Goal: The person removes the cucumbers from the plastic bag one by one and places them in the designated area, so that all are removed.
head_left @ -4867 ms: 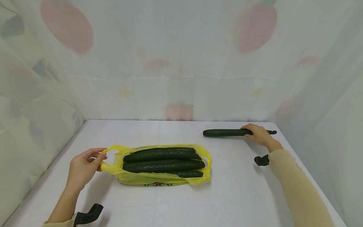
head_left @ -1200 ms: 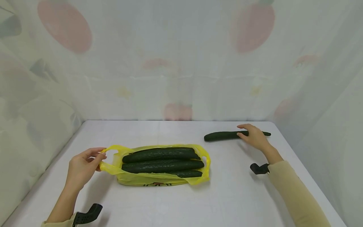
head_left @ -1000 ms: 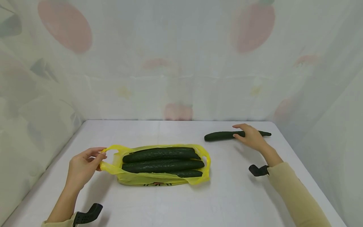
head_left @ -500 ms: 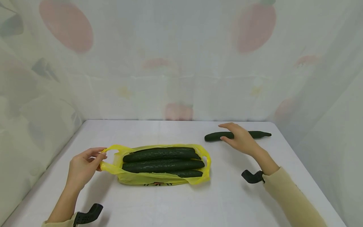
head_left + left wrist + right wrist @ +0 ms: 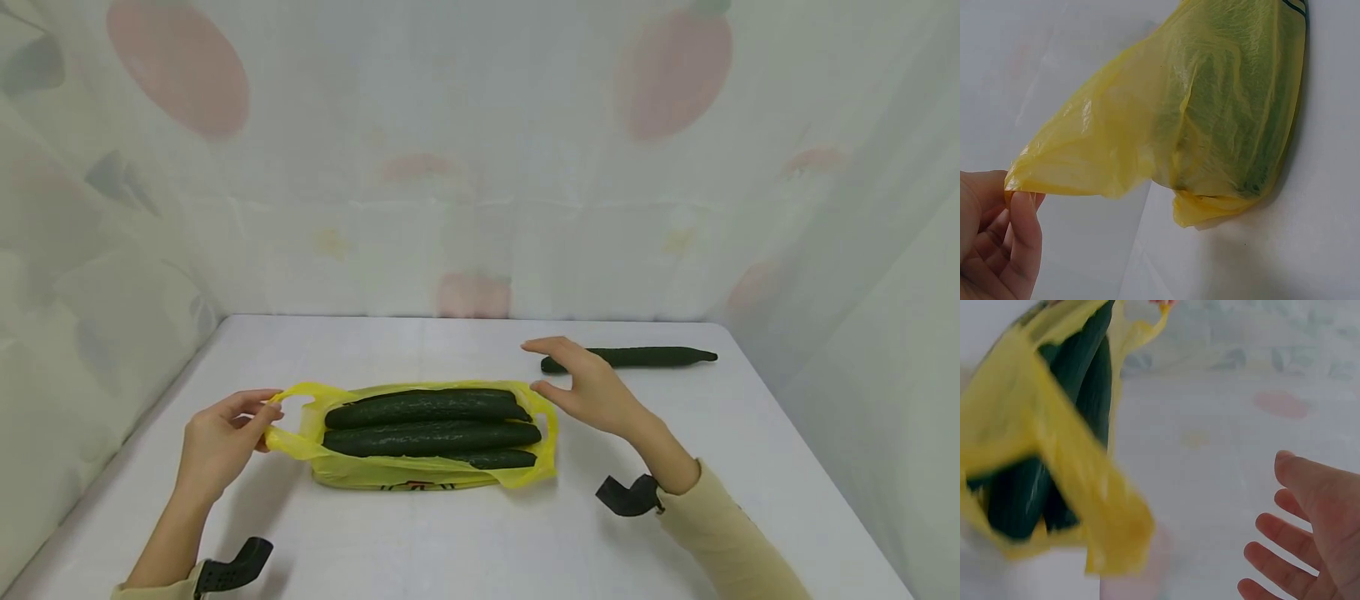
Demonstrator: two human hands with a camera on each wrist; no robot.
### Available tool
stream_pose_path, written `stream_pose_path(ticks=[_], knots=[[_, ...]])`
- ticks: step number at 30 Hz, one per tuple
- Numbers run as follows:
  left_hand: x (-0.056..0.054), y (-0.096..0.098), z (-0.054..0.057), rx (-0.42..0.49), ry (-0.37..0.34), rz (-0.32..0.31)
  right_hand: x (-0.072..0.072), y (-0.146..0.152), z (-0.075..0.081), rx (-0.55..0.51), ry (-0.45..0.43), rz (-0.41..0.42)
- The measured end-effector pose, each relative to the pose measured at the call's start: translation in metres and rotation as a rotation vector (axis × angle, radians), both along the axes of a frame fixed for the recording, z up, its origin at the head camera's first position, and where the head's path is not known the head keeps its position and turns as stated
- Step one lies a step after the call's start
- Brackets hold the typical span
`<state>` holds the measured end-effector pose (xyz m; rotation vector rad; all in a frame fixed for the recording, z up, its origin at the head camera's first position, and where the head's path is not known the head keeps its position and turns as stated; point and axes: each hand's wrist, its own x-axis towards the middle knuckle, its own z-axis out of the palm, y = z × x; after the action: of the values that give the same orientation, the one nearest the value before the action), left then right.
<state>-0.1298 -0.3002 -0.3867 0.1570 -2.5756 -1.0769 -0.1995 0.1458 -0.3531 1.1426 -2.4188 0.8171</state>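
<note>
A yellow plastic bag (image 5: pixel 352 475) lies on its side on the white table, its mouth spread wide around several dark green cucumbers (image 5: pixel 435 437). My left hand (image 5: pixel 221 442) pinches the bag's left handle between thumb and fingers; the left wrist view shows the handle (image 5: pixel 1085 156) pulled taut from the bag. My right hand (image 5: pixel 588 387) holds nothing, thumb and fingers spread apart, just beyond the bag's right handle (image 5: pixel 551 425). Behind that hand a single cucumber (image 5: pixel 652 357) lies on the table, its left part partly covered by the hand in the head view.
The white table (image 5: pixel 480 542) ends at a pale patterned curtain (image 5: pixel 480 233) along the back. More curtain (image 5: pixel 90 333) hangs at the left side. A black wrist camera (image 5: pixel 630 496) sticks out from the right sleeve, and another camera (image 5: pixel 236 567) from the left.
My right hand has let go of the single cucumber, which now lies slightly angled, and has moved left and toward me to the bag's right end. The left hand stays on the handle.
</note>
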Motion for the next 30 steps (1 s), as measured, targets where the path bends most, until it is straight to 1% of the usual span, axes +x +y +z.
stream_pose_path(ticks=[5,12,18,24,28,30], knots=[[0.0,0.002,0.001,0.007,-0.014,0.012,0.006,-0.023,-0.003,0.005,-0.022,0.049],[-0.001,0.004,0.0,0.005,-0.021,0.007,0.008,-0.048,-0.009,-0.001,-0.034,0.097],[-0.001,0.004,0.0,-0.002,-0.022,0.006,0.009,-0.066,-0.016,-0.002,-0.09,0.134],[-0.001,0.004,-0.001,0.01,-0.012,0.002,0.012,-0.081,-0.02,0.019,-0.122,0.177],[-0.001,0.004,-0.002,0.012,-0.011,0.002,0.011,-0.089,-0.024,0.036,-0.15,0.185],[-0.002,0.005,-0.002,0.015,-0.014,0.002,0.009,-0.092,-0.027,0.055,-0.162,0.173]])
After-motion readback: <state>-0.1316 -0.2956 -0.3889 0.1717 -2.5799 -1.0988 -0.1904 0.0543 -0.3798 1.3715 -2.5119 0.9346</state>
